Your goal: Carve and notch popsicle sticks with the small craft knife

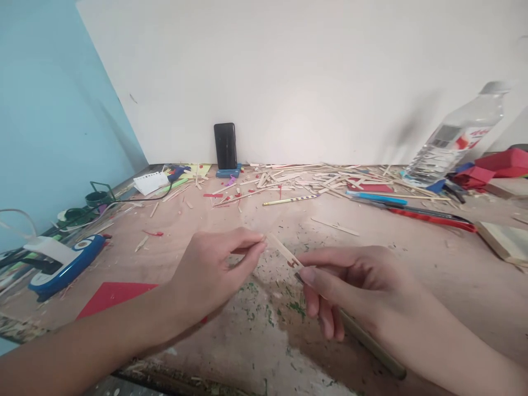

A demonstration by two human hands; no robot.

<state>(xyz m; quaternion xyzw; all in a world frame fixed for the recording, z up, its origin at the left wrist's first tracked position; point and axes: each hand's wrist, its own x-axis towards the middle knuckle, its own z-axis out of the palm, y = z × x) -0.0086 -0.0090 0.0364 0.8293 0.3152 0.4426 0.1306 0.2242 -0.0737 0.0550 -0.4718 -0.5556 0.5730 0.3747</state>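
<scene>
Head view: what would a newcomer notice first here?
First, the two hands at the centre: the left hand pinches one end of a thin wooden stick, and the right hand holds its other end along with a pen. Behind them, scattered sticks litter the table, with a black phone against the wall.

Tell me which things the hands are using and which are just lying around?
In use:
left hand
right hand
wooden stick pinched between both
pen-like tool in the right hand

Lying about:
phone
water bottle
loose stick pile
blue pen
red paper
</scene>
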